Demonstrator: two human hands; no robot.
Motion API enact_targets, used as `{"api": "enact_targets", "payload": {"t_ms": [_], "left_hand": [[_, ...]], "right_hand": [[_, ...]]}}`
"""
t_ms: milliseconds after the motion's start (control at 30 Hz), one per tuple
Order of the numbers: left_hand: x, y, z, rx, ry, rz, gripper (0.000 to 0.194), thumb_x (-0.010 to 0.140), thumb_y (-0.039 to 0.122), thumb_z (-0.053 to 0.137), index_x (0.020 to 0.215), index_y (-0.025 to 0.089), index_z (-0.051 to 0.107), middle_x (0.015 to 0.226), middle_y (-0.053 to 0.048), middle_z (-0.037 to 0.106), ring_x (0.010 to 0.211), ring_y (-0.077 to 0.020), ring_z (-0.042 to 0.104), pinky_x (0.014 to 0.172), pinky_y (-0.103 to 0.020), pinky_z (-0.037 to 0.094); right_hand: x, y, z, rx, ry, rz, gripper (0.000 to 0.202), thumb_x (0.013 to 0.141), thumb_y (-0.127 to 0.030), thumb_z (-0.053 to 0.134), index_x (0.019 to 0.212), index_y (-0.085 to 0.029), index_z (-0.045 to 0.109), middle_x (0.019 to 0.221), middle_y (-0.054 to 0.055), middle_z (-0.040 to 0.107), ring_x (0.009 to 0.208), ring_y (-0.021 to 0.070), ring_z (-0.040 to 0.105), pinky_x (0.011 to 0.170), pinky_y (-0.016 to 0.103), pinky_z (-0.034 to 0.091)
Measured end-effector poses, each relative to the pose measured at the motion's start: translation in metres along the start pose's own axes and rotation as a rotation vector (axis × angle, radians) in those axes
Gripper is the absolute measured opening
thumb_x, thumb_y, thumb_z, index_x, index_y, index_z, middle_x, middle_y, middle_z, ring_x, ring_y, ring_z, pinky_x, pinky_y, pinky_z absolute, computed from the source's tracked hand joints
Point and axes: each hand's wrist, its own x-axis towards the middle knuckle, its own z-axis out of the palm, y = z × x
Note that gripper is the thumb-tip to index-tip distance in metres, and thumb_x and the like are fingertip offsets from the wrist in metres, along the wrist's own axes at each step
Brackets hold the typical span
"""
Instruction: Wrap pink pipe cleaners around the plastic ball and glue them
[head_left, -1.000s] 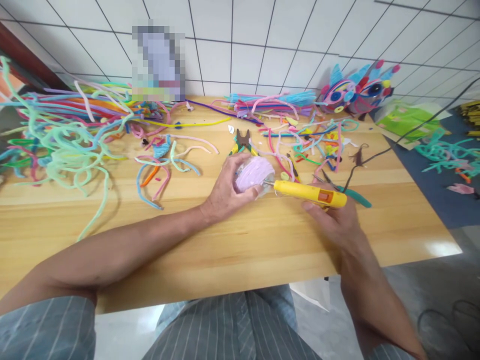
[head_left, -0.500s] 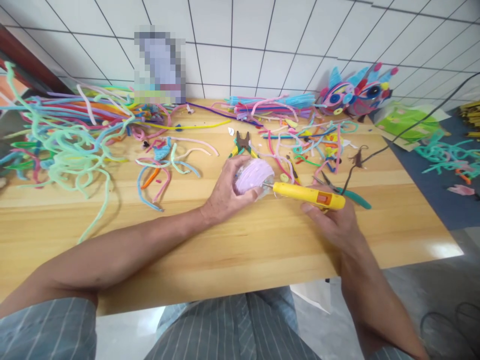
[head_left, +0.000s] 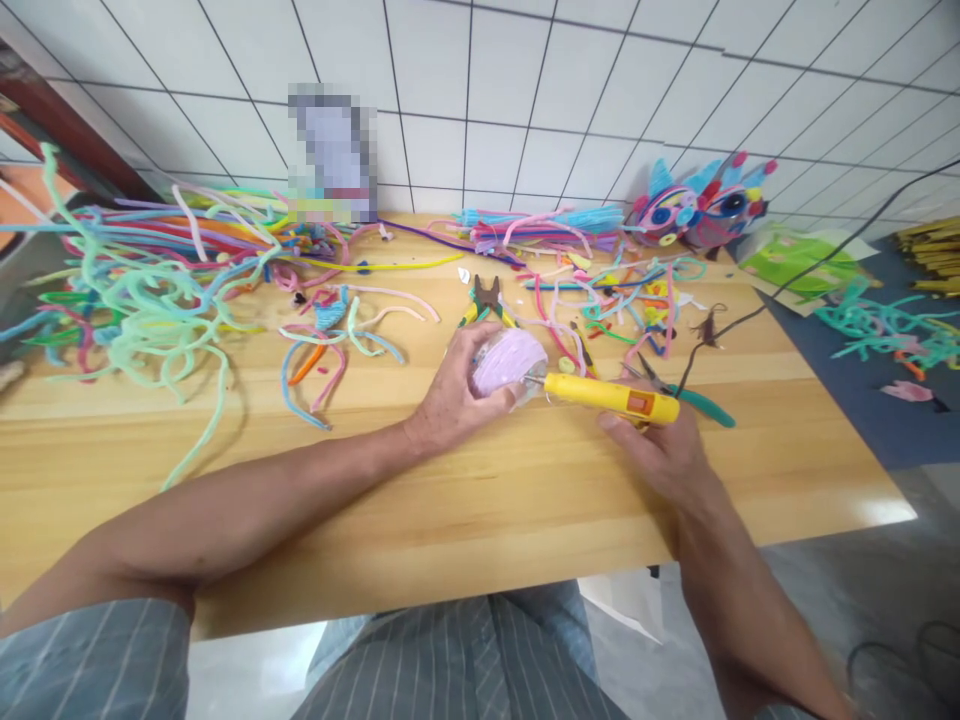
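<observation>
Bright; glare on table corner (head_left: 879, 508); edges stretched, seemingly soft.

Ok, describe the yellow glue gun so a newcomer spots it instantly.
Over the wooden table, find the right hand. The yellow glue gun is in its grip, pointing at the lilac piece. Unlike the teal-handled pliers beyond, it has an orange patch.

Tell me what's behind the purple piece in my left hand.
Pliers lie behind it, their brown head and part of the handles showing. The purple piece and your left hand hide the rest; anything else there can't be seen.
</observation>
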Motion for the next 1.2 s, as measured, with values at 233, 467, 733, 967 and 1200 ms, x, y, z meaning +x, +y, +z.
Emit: {"api": "enact_targets", "payload": {"t_ms": [233, 467, 733, 967, 1200], "left_hand": [[-0.0015, -0.0015, 0.001, -0.015, -0.001, -0.022, 0.069, 0.089, 0.043, 0.076, 0.149, 0.022, 0.047, 0.148, -0.016, 0.057, 0.141, -0.0328, 0.058, 0.123, -0.053, 0.048], [-0.0013, -0.002, 0.0014, -0.008, 0.001, 0.002, 0.069, 0.09, 0.046, 0.077, 0.149, 0.025, 0.047, 0.149, -0.015, 0.057, 0.142, -0.0319, 0.058, 0.124, -0.052, 0.049], [-0.0013, -0.0041, 0.0014, 0.016, 0.003, 0.03, 0.069, 0.091, 0.047, 0.076, 0.149, 0.024, 0.047, 0.151, -0.016, 0.056, 0.147, -0.0332, 0.055, 0.127, -0.054, 0.045], [-0.0016, -0.0071, 0.0021, 0.004, 0.007, 0.046, 0.071, 0.092, 0.049, 0.076, 0.15, 0.024, 0.045, 0.152, -0.016, 0.054, 0.147, -0.0322, 0.055, 0.127, -0.052, 0.045], [-0.0017, -0.0063, 0.0008, 0.028, 0.0, 0.039, 0.072, 0.09, 0.047, 0.078, 0.15, 0.024, 0.046, 0.151, -0.015, 0.056, 0.144, -0.0324, 0.057, 0.125, -0.051, 0.046]], "right_hand": [[-0.004, 0.0001, -0.0011, 0.071, 0.067, 0.024, 0.014, 0.099, -0.042, 0.074, 0.107, -0.03, 0.077, 0.097, 0.001, 0.082, 0.078, 0.0223, 0.076, 0.07, 0.036, 0.063], [0.0009, -0.0038, -0.0026, 0.048, 0.027, -0.013, 0.016, 0.098, -0.044, 0.075, 0.105, -0.03, 0.077, 0.1, 0.002, 0.082, 0.084, 0.0237, 0.078, 0.078, 0.038, 0.066], [0.0001, -0.0054, -0.0011, 0.065, 0.028, 0.032, 0.021, 0.097, -0.049, 0.077, 0.102, -0.029, 0.077, 0.096, 0.002, 0.082, 0.08, 0.0238, 0.077, 0.074, 0.038, 0.065], [-0.0014, -0.0042, -0.0012, 0.053, 0.006, 0.08, 0.021, 0.095, -0.049, 0.078, 0.104, -0.029, 0.077, 0.097, 0.002, 0.082, 0.081, 0.0237, 0.077, 0.074, 0.037, 0.065], [-0.0011, -0.0083, -0.0016, 0.019, 0.03, 0.031, 0.018, 0.097, -0.043, 0.075, 0.109, -0.03, 0.077, 0.099, 0.002, 0.083, 0.079, 0.0227, 0.077, 0.072, 0.037, 0.065]]}}
